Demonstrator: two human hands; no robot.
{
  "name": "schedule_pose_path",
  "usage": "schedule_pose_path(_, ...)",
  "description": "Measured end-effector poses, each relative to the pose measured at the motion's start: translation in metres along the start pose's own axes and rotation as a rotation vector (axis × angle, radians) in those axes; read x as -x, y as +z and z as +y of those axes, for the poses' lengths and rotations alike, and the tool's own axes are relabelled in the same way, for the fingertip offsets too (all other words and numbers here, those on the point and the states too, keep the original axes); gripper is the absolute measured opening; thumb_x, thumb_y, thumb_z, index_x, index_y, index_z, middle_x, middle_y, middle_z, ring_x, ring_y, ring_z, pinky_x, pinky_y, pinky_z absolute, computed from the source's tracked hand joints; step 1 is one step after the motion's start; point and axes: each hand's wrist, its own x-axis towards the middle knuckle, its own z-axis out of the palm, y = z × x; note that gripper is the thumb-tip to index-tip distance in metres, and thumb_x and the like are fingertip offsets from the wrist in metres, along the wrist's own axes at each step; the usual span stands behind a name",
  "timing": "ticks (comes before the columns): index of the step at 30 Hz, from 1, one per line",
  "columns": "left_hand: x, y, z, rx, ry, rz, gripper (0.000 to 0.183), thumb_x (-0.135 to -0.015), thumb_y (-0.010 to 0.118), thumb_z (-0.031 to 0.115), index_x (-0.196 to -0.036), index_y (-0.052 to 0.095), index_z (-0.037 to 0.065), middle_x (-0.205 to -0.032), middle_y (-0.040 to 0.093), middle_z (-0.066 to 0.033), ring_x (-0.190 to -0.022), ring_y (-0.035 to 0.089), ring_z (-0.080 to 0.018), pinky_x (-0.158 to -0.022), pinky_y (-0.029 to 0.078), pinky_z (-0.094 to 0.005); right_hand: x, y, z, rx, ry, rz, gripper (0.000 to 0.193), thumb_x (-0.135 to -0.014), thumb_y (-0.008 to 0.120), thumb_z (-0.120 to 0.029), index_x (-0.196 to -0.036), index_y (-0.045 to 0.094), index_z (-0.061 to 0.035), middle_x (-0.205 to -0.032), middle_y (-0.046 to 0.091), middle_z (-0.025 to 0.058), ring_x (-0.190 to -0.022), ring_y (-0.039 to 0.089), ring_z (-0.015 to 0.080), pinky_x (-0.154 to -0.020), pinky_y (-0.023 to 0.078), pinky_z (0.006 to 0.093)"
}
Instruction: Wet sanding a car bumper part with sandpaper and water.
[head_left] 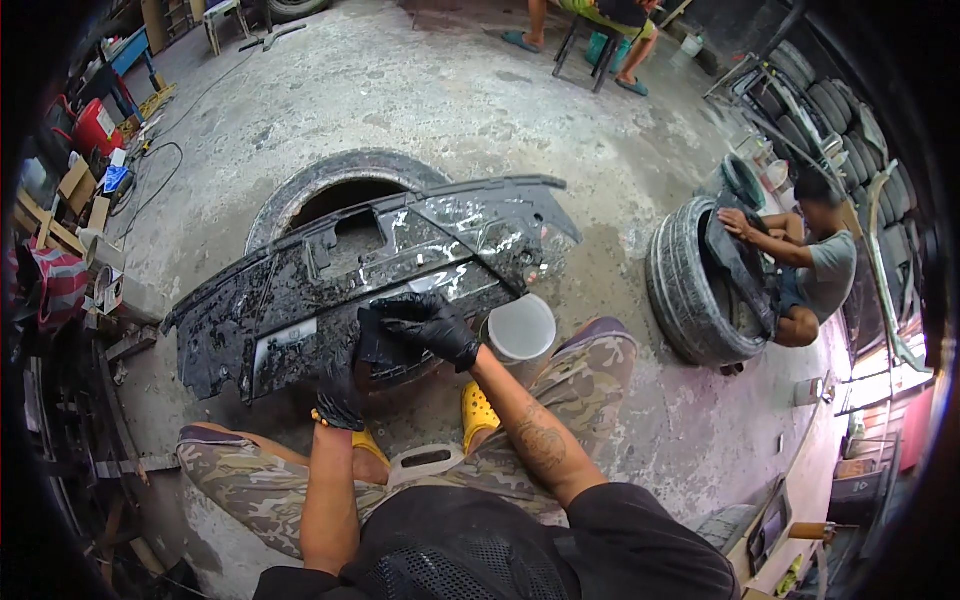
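A long black panel (285, 290), wet and shiny with dark smears over it, lies across a tire in front of me. Both my hands wear black gloves and meet over its near edge. My right hand (432, 328) has its fingers closed on a small dark flat sheet (385, 350). Against that sheet's left side is my left hand (341, 395), its fingers bent round the edge; black on black blurs the exact grip. Just right of the panel stands a round tub (522, 328) with a whitish top.
The supporting tire (345, 165) shows behind the panel. To the right, a person (815, 250) handles a dark part on stacked tires (690, 280). Someone else sits on a stool (590, 45) at the back. A red container (97, 128) and clutter line the left wall.
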Motion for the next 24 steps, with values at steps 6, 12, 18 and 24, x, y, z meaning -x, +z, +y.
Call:
schedule_pose_path(6, -0.028, 0.012, 0.022, 1.013, -0.724, -0.012, 0.031, -0.101, 0.053, 0.009, -0.128, 0.067, 0.001, -0.121, 0.069, -0.019, -0.111, 0.065, -0.0314, -0.1, 0.049, -0.0364, -0.002, -0.002, 0.011, 0.405, -0.368, 0.363, 0.026, -0.09, 0.076, -0.015, -0.113, 0.07, -0.0037, -0.102, 0.071, 0.002, -0.094, 0.065, 0.0127, -0.085, 0.051, 0.0266)
schedule_pose_path(12, -0.022, 0.038, 0.027, 0.474, -0.509, 0.074, 0.027, -0.103, 0.055, 0.015, -0.122, 0.07, 0.002, -0.114, 0.072, -0.0128, -0.107, 0.066, -0.0261, -0.096, 0.05, -0.0356, 0.01, -0.003, 0.028, -0.283, 0.111, 0.084, 0.037, -0.097, 0.067, -0.018, -0.129, 0.062, 0.0012, -0.108, 0.072, 0.0078, -0.095, 0.07, 0.0216, -0.086, 0.056, 0.0343)
schedule_pose_path(18, -0.025, 0.038, 0.019, 0.283, -0.262, 0.198, 0.023, -0.096, 0.061, 0.006, -0.117, 0.07, 0.0, -0.114, 0.071, -0.0161, -0.104, 0.066, -0.0309, -0.095, 0.05, -0.0366, 0.016, -0.01, 0.027, -0.041, -0.146, -0.034, 0.043, -0.103, 0.051, -0.015, -0.141, 0.05, 0.0055, -0.143, 0.053, 0.0184, -0.128, 0.056, 0.0297, -0.109, 0.046, 0.0429)
schedule_pose_path(24, -0.028, 0.026, 0.012, 0.221, -0.277, 0.195, 0.027, -0.093, 0.068, 0.008, -0.119, 0.07, 0.004, -0.111, 0.07, -0.016, -0.104, 0.064, -0.0317, -0.094, 0.05, -0.0383, 0.002, 0.011, 0.012, -0.387, 0.097, 0.08, 0.035, -0.101, 0.058, -0.019, -0.129, 0.061, 0.0026, -0.122, 0.067, 0.0131, -0.111, 0.066, 0.0223, -0.098, 0.053, 0.0346)
